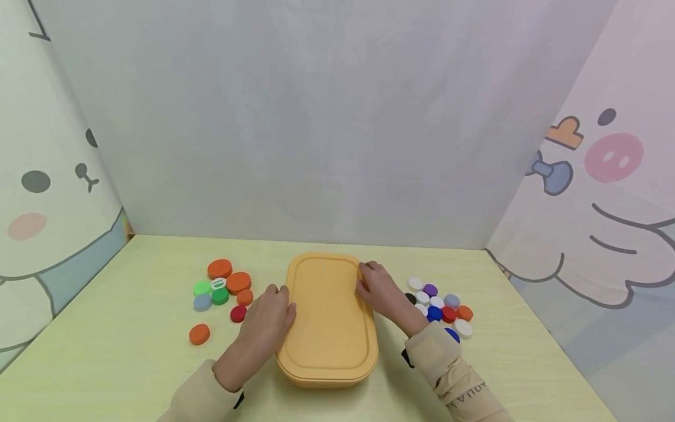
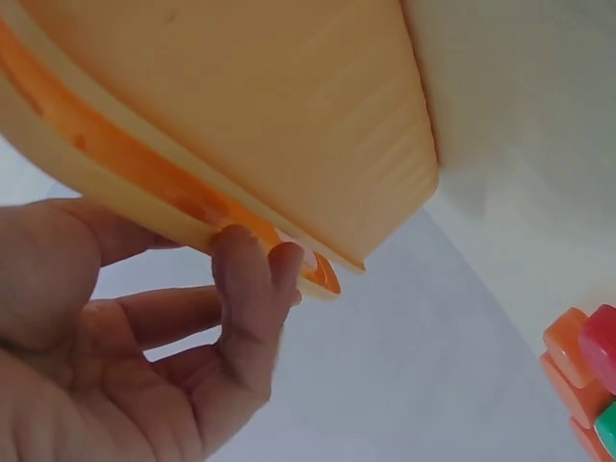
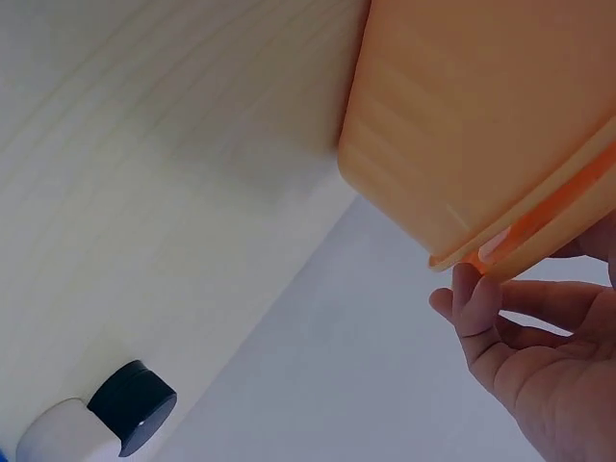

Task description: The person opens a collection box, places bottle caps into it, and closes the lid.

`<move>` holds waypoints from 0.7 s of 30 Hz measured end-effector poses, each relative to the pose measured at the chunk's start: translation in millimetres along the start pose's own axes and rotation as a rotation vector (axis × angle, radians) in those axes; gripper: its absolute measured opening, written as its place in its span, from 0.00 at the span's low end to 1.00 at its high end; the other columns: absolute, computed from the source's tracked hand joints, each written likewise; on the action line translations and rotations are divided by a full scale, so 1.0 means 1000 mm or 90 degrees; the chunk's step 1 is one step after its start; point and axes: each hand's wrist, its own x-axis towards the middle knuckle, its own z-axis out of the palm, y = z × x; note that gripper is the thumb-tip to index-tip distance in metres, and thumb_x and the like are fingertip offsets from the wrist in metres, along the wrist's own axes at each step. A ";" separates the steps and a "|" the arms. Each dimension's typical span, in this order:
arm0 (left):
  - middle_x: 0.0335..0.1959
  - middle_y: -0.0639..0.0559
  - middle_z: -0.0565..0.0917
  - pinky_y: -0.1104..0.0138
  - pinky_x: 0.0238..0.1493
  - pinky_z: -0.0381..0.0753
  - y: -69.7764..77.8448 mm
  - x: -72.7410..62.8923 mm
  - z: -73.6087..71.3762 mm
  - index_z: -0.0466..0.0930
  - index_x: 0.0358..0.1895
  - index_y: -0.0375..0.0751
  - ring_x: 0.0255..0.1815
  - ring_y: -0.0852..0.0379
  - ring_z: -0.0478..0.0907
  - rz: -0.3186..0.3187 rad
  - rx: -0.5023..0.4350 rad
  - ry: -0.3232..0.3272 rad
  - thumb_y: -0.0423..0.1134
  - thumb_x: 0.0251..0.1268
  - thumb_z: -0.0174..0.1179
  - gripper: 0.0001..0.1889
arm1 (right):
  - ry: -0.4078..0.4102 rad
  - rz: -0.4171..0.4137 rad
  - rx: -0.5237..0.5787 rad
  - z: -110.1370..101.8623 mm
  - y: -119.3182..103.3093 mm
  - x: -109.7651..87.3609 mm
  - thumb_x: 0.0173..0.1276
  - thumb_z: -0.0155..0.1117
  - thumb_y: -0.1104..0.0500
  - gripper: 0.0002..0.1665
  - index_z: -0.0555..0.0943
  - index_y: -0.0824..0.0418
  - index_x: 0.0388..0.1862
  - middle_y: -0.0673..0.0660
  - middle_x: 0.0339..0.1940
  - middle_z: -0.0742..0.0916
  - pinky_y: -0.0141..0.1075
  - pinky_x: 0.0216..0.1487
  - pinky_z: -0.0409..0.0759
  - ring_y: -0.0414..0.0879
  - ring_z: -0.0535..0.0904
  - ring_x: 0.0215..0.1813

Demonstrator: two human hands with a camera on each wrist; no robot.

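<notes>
A yellow-orange plastic lid point(image 1: 327, 316) lies over a matching box point(image 2: 308, 106) in the middle of the table. My left hand point(image 1: 266, 319) pinches the lid's left edge, its fingers curled at the rim in the left wrist view. On the opposite side, my right hand point(image 1: 385, 293) pinches the right edge toward the far end. Both wrist views show a narrow gap between the lid point(image 3: 568, 226) and the box point(image 3: 481, 106). Something pale shows through that gap, too little of it to identify. Most of the box is hidden under the lid in the head view.
On the left of the table point(image 1: 121, 351) lie several bottle caps, among them orange caps point(image 1: 238, 282) and a green cap point(image 1: 220, 295). More caps lie right, including a blue cap point(image 1: 435, 313) and a black cap point(image 3: 133, 406). A grey curtain point(image 1: 316, 117) stands behind.
</notes>
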 end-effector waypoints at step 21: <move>0.29 0.42 0.76 0.67 0.26 0.73 -0.005 0.019 -0.042 0.76 0.42 0.30 0.28 0.52 0.70 0.043 -0.089 0.035 0.37 0.61 0.55 0.13 | 0.081 0.080 0.158 -0.014 0.000 0.004 0.57 0.57 0.63 0.30 0.68 0.74 0.59 0.65 0.43 0.80 0.28 0.25 0.72 0.44 0.75 0.28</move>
